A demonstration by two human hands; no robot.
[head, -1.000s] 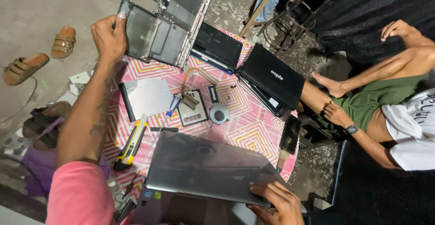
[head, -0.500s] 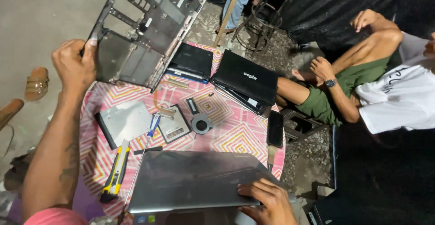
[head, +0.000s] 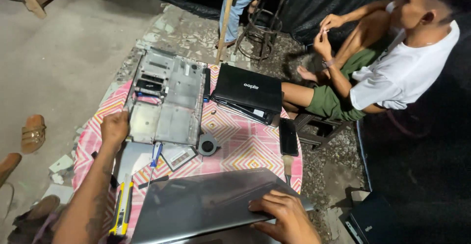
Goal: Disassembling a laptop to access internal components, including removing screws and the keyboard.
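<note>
The left hand (head: 114,127) gripped the lower-left edge of the grey chassis (head: 167,96), which lay flat on the patterned table (head: 245,146), inner side up. The right hand (head: 284,214) rested flat, fingers spread, on the grey lid (head: 206,204) at the near edge. A fan (head: 208,145) sat just beside the chassis, perhaps touching it. Black laptops (head: 248,93) lay stacked beyond.

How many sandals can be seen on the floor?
2: one sandal lies left of the table, another sandal is cut by the left edge below it. More may be hidden outside the view.
</note>
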